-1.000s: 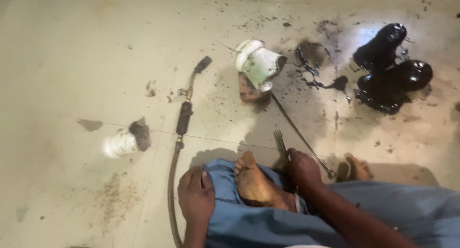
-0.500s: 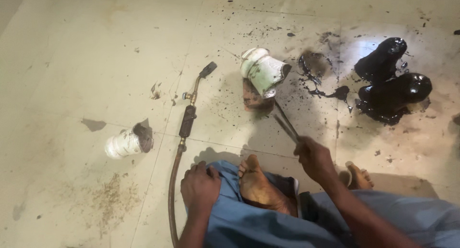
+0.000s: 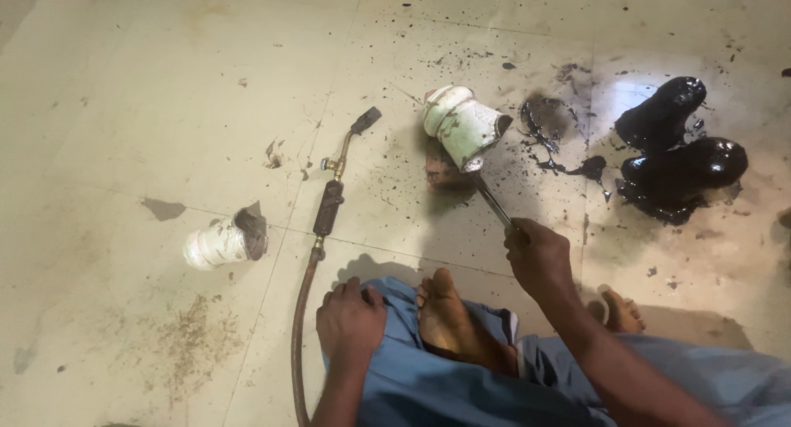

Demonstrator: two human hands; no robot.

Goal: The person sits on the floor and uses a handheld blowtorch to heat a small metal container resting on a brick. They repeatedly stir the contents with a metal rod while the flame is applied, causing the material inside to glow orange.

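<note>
Right hand (image 3: 540, 258) extended thin metal rod (image 3: 493, 203) to white pipe fitting (image 3: 461, 126).

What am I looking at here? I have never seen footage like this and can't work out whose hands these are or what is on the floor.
The picture comes from a camera worn on a person's head, looking down, so both hands are their own. They sit on a tiled floor with a bare foot tucked in. The left hand rests on the blue-clad knee, holding nothing. The right hand has its grip on a thin metal tool, whose tip meets a white pipe fitting lying on its side. On the floor also lie a gas torch with its hose, a second white fitting and shiny black lumps with dark spatter around.
</note>
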